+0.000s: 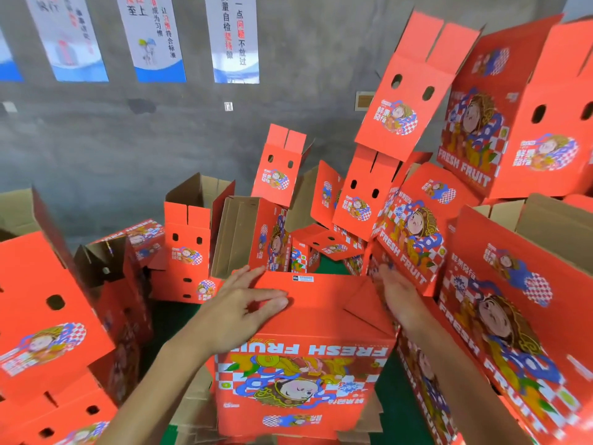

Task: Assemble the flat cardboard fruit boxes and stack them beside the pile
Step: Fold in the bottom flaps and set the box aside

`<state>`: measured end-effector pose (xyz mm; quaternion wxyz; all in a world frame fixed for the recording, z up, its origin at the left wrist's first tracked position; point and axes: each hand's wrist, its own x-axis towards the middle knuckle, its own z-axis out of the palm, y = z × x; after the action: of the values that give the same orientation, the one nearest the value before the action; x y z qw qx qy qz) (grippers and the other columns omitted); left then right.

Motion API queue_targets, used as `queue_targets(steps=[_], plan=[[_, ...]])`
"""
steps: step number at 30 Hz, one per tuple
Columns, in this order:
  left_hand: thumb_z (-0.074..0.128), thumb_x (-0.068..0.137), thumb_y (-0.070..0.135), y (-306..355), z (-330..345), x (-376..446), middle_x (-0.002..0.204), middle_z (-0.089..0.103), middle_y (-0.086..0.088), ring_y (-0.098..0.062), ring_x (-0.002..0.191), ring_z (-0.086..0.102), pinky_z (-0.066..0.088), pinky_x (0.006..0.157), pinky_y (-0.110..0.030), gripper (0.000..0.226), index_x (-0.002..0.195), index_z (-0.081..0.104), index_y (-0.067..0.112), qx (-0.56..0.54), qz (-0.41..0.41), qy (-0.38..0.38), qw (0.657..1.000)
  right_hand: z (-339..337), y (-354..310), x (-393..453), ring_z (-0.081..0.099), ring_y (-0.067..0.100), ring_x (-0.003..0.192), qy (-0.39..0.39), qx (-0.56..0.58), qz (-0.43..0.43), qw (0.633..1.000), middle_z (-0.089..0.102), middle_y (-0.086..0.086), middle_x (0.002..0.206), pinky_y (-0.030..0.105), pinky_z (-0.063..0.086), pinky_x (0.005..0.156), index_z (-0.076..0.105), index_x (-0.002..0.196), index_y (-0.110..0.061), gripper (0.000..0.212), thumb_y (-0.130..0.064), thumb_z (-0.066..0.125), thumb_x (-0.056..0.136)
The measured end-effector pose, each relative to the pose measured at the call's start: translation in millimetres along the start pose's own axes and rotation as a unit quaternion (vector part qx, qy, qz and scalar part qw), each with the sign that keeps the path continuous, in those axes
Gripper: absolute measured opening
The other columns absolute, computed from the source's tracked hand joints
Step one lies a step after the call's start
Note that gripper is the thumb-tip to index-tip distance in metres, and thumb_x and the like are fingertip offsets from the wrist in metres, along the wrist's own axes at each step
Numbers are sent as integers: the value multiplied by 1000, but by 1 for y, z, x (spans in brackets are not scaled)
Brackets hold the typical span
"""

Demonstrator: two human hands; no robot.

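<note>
Head view looks down on a red printed cardboard fruit box (pixel 305 354) standing upside down in front of the person, its "FRESH FRUIT" lettering inverted on the near wall and its folded bottom flaps facing up. The left hand (pixel 244 303) lies flat on the near left flap, fingers straight and slightly spread, thumb stretched toward the middle seam. The right hand (pixel 401 297) presses edge-on against the box's right upper edge, beside a raised triangular flap; its fingers are straight and together, though motion blur hides the tips. Neither hand curls round anything.

Flat brown cardboard sheets (pixel 195 409) lie under the box's near left corner, on a green floor (pixel 401 409).

Assembled red boxes crowd every side. A tilted stack of red boxes (pixel 519 316) leans just beside the right forearm, touching or nearly touching the box's right wall. Another pile of red boxes with oval handle holes (pixel 48 309) stands at the left, near the left forearm. Beyond the far edge, a jumble of open red boxes (pixel 256 232) with brown insides shows, some upright, some tipped, reaching up toward a grey concrete wall (pixel 128 139) hung with white and blue posters (pixel 150 36).
</note>
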<state>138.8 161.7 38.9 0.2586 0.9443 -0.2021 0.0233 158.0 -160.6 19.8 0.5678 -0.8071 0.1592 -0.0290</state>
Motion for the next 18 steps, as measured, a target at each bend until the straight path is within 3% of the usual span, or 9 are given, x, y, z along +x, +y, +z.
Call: queue_targets(steps=[2, 4, 7, 11, 16, 18], plan=[[46, 81, 86, -7, -4, 1, 170, 19, 15, -9, 158, 2, 9, 129, -42, 53, 128, 57, 66, -11, -17, 4, 1000, 0, 10, -5, 71, 28, 96, -79, -17, 110, 991, 73, 8, 107, 42, 61, 81, 65, 113, -20, 64, -72, 30, 101], [57, 85, 73, -14, -9, 1, 171, 19, 7, -16, 159, 5, 8, 130, -45, 45, 129, 57, 64, -22, -34, 20, 999, 2, 18, -16, 73, 29, 90, -149, -23, 153, 977, 73, 10, 103, 40, 64, 66, 64, 110, -22, 71, -81, 28, 95], [67, 87, 61, -24, -18, -2, 170, 22, 1, -24, 158, 15, 14, 129, -47, 43, 129, 60, 59, -55, -68, 41, 995, 4, 27, -27, 77, 33, 89, -214, -55, 168, 961, 74, 15, 104, 40, 64, 67, 65, 106, -24, 80, -89, 22, 88], [74, 88, 45, -35, -28, -13, 168, 27, 2, -11, 151, 31, 29, 120, -29, 40, 127, 67, 49, -141, -73, 56, 986, 8, 32, -33, 78, 30, 89, -284, -87, 174, 939, 77, 18, 105, 41, 65, 77, 61, 127, -19, 89, -88, 18, 90], [73, 92, 33, -53, -43, -26, 163, 34, 6, 0, 142, 35, 31, 104, -8, 37, 129, 70, 39, -154, -68, 75, 983, 12, 25, -35, 77, 35, 95, -317, -26, 164, 934, 75, 26, 107, 36, 63, 72, 51, 141, -21, 87, -88, 36, 87], [74, 91, 34, -56, -50, -34, 161, 39, 6, 0, 143, 37, 32, 107, -11, 37, 128, 71, 35, -163, -59, 97, 980, 12, 21, -36, 76, 38, 100, -324, 11, 161, 932, 74, 28, 109, 37, 63, 73, 50, 142, -21, 87, -86, 43, 84]])
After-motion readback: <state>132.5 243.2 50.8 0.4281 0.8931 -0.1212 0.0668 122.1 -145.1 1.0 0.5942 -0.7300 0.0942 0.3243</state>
